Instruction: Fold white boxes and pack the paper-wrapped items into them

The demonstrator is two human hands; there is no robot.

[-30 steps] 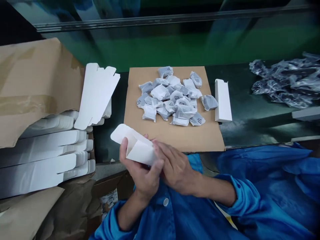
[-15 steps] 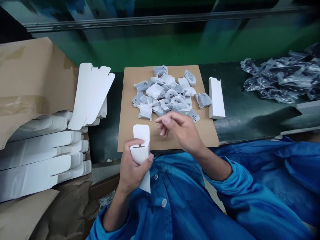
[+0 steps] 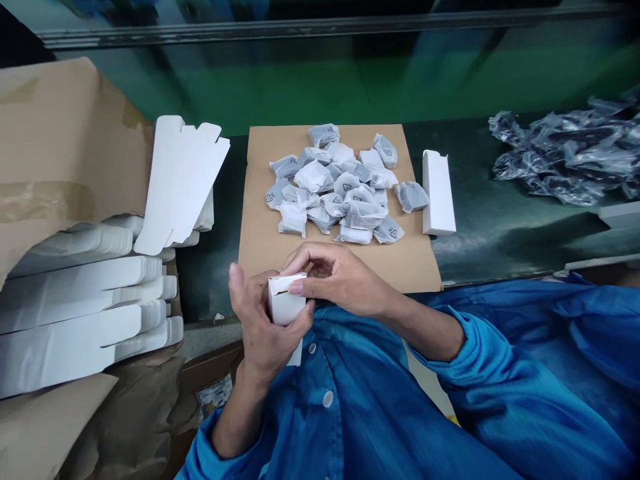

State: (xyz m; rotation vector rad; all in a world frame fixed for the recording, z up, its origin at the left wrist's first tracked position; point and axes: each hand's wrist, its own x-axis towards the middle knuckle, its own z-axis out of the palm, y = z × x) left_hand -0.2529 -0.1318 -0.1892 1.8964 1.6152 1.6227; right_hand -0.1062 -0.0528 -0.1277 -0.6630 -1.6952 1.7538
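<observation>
My left hand (image 3: pixel 260 320) grips a small white carton (image 3: pixel 285 308) upright near my chest, fingers wrapped round its sides. My right hand (image 3: pixel 333 277) rests on the carton's top end, fingertips pressing the top flap down. Just beyond my hands lies a brown cardboard sheet (image 3: pixel 265 247) with a pile of several small grey-white wrapped packets (image 3: pixel 340 190). A finished white carton (image 3: pixel 439 193) lies flat to the right of the sheet.
Stacks of flat white carton blanks (image 3: pixel 85 313) sit at the left beside an open brown shipping box (image 3: pixel 60 153); more blanks (image 3: pixel 183 180) lean by it. A heap of dark plastic bags (image 3: pixel 565 157) lies at the far right. Green conveyor belt (image 3: pixel 300 93) behind.
My right hand came back from over the cardboard sheet to the carton's top. The raised top flap is now folded down. My left hand kept the carton upright.
</observation>
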